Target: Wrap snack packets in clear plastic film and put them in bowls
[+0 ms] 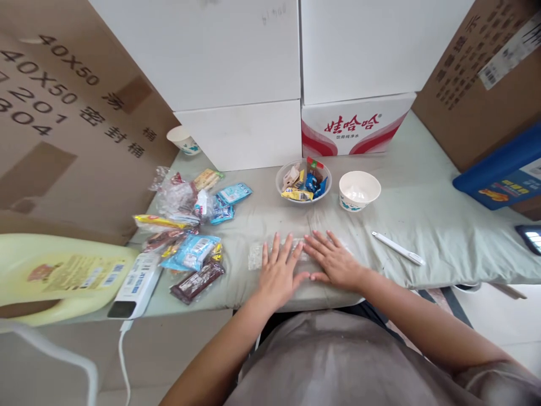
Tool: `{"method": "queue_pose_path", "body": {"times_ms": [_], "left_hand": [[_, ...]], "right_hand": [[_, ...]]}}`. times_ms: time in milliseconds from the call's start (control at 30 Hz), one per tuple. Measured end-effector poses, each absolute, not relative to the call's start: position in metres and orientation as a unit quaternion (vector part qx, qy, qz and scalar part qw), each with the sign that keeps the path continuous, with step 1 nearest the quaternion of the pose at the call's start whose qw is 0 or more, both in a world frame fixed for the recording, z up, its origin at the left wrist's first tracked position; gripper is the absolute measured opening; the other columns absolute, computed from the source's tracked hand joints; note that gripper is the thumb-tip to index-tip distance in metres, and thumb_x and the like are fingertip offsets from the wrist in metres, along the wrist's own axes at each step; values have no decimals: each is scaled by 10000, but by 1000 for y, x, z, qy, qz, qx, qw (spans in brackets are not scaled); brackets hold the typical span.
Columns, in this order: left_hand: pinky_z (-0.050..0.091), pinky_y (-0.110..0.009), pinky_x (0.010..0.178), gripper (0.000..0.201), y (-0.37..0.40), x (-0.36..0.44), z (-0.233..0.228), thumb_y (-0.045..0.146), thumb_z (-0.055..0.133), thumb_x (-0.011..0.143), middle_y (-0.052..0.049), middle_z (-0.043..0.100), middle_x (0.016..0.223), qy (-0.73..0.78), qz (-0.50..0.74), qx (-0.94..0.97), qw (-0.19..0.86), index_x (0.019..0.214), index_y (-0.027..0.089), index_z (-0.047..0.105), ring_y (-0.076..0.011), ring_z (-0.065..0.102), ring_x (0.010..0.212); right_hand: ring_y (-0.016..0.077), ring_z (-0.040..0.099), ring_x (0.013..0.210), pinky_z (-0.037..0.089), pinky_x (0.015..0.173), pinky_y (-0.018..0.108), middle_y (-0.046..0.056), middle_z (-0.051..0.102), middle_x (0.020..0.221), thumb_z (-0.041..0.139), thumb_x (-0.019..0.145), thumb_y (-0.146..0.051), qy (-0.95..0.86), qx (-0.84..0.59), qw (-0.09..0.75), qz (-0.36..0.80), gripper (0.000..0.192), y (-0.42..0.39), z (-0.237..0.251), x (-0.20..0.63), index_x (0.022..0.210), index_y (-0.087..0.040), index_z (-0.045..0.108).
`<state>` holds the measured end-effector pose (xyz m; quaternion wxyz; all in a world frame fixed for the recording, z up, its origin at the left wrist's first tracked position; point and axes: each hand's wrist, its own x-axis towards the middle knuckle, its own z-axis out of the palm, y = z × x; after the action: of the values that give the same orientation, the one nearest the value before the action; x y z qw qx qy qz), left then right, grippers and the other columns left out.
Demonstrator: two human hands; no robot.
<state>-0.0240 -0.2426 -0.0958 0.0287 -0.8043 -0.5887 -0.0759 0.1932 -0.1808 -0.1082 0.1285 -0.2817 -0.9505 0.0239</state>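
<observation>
Both of my hands lie flat, side by side, near the front edge of the cloth-covered surface. Under my left hand [279,270] and my right hand [332,259] is a strip of clear bubble wrap [255,256], mostly covered by them. Fingers on both hands are spread and hold nothing. Beyond them stands a clear bowl [279,189] with several small wrapped snacks. A paper bowl [359,190] is to its right, with something clear inside. To the right of my right hand lies a white utility knife [398,248].
At left is a pile of packaged snacks [190,251], beside a white power bank [137,285] with a cable and a yellow jug [63,276]. Another paper cup [183,140] leans near the cardboard box [76,113]. White boxes [240,135] wall the back; a blue container [502,169] lies right.
</observation>
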Motion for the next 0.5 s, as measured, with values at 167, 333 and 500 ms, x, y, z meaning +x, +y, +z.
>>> {"method": "queue_pose_path", "body": {"times_ms": [167,333,500], "left_hand": [[180,-664,1101,695,-267,-38,-117,531,575,858,-77,279,1576,-642,-7,-767,-8,1475,294,360,-440,164,1438],[389,-565,993,503,-284,-52,-105,424,495,924,-196,472,1413,-691,-38,-721,36,1349,159,541,-410,397,1301],[479,-448,849,365,-268,-13,-102,364,517,918,-160,622,1158,-649,-103,-754,6,1198,160,633,-304,566,1027]], "right_hand": [[334,196,1443,136,1139,563,112,314,1551,453,904,-632,-949,-306,60,48,760,-189,-123,215,1492,-171,321],[334,265,1410,203,1120,542,127,371,1521,508,888,-601,-937,-337,87,33,737,-216,-118,265,1467,-166,370],[246,579,1044,450,877,414,103,635,1236,481,926,-251,-927,-334,163,61,394,-257,-121,283,1315,-228,543]]}}
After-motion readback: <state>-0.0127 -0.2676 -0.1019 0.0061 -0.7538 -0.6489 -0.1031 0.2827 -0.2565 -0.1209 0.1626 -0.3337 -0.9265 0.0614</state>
